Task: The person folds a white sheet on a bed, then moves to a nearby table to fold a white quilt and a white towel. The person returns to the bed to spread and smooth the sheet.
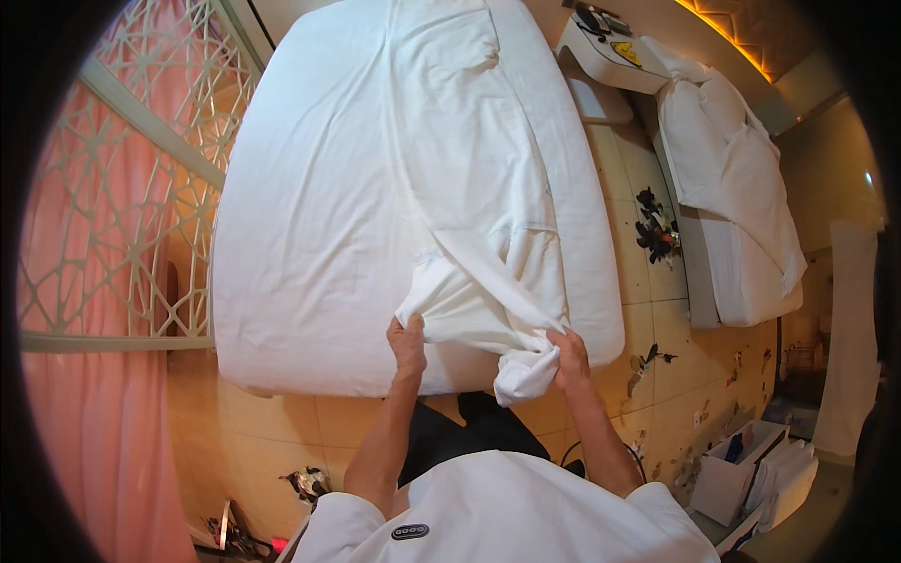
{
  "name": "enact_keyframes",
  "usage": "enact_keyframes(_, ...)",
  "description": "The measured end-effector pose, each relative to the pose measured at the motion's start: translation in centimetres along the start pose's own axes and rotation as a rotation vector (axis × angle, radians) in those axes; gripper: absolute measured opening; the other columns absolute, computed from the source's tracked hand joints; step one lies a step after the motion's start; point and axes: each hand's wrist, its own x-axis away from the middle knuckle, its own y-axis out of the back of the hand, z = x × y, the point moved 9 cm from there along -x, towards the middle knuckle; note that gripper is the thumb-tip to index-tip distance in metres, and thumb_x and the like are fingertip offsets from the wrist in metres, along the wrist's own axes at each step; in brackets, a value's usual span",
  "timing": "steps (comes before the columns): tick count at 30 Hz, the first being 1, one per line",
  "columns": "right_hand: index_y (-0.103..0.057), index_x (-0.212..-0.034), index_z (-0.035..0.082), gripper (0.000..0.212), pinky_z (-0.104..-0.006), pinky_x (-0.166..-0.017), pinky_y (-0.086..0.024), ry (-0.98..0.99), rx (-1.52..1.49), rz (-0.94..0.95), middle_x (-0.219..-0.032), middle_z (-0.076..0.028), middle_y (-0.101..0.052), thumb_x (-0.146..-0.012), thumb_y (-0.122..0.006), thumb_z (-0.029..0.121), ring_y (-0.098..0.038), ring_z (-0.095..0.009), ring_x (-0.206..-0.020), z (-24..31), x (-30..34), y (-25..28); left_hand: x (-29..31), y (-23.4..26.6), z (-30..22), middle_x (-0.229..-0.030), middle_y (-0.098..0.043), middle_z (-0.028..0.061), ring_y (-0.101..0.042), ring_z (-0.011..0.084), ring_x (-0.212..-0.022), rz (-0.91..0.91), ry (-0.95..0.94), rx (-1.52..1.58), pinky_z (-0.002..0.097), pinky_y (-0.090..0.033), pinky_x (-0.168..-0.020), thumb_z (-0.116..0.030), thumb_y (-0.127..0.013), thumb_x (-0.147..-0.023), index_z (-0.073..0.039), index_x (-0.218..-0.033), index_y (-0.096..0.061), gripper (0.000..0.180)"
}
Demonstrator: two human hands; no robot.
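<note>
Both my hands grip a white bed cover [479,286] at the near end of a bed. A corner of the cloth is pinched in my left hand [407,342], just over the mattress edge. My right hand [569,357] is closed on a bunched part, with a fold of fabric hanging below it past the edge. The cover runs in a long, creased strip toward the far end, lying right of the middle. Beneath it, the mattress [300,263] wears a smooth white fitted sheet.
A second, narrower bed [732,188] with rumpled white bedding stands at the right. Between the beds is a white side table [610,52]. To the left are a lattice screen [131,225] and a pink curtain [103,422]. White boxes [741,460] sit at the lower right.
</note>
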Motion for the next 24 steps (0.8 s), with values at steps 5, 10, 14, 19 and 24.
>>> enact_keyframes(5,-0.05,-0.115,-0.006,0.039,-0.0324,-0.08,-0.048,0.033,-0.077,0.081,-0.101,-0.014,-0.059,-0.082,-0.049,0.012,-0.059,-0.023,-0.089,3.8,0.9,-7.8,-3.3,1.8,-9.4,-0.086,-0.061,0.0039,-0.054,0.0106,-0.073,0.022,-0.094,0.028,0.0255,-0.045,-0.065,0.0,-0.055,-0.082,0.003,-0.098,-0.057,0.017)
enact_keyframes(10,-0.054,-0.109,-0.005,0.032,-0.0315,-0.079,-0.049,0.243,-0.164,0.118,-0.097,-0.014,-0.061,-0.083,-0.052,0.014,-0.06,-0.022,-0.086,9.6,5.4,-17.6,-7.2,7.2,-22.9,-0.083,-0.06,0.0054,-0.056,0.0128,-0.07,0.03,-0.168,0.142,0.0272,-0.047,-0.063,0.002,-0.057,-0.079,-0.002,-0.094,-0.055,0.015)
enact_keyframes(14,-0.057,-0.107,-0.003,0.037,-0.034,-0.081,-0.049,0.349,-0.316,0.033,-0.098,-0.014,-0.062,-0.082,-0.054,0.025,-0.06,-0.023,-0.089,12.3,8.3,-18.0,-9.7,14.5,-33.0,-0.08,-0.06,0.0045,-0.056,0.0127,-0.065,0.07,-0.304,0.044,0.0254,-0.047,-0.06,0.0,-0.058,-0.077,-0.005,-0.087,-0.057,0.011)
enact_keyframes(19,-0.054,-0.113,-0.002,0.045,-0.0357,-0.084,-0.048,0.199,-0.308,-0.234,-0.107,-0.015,-0.06,-0.084,-0.051,0.031,-0.059,-0.027,-0.094,3.9,6.6,-12.6,-14.0,25.1,-33.9,-0.09,-0.062,0.0092,-0.059,0.0168,-0.07,-0.068,-0.244,-0.147,0.0278,-0.049,-0.06,-0.002,-0.058,-0.077,0.002,-0.102,-0.056,0.026)
enact_keyframes(24,-0.05,-0.115,-0.007,0.041,-0.0395,-0.087,-0.045,0.068,-0.3,-0.416,-0.112,-0.018,-0.056,-0.085,-0.051,0.021,-0.054,-0.031,-0.101,-11.7,0.4,-3.7,-19.3,33.1,-21.8,-0.084,-0.057,0.011,-0.054,0.0164,-0.059,-0.306,0.049,-0.379,0.0303,-0.043,-0.042,-0.007,-0.061,-0.078,0.006,-0.113,-0.045,0.041)
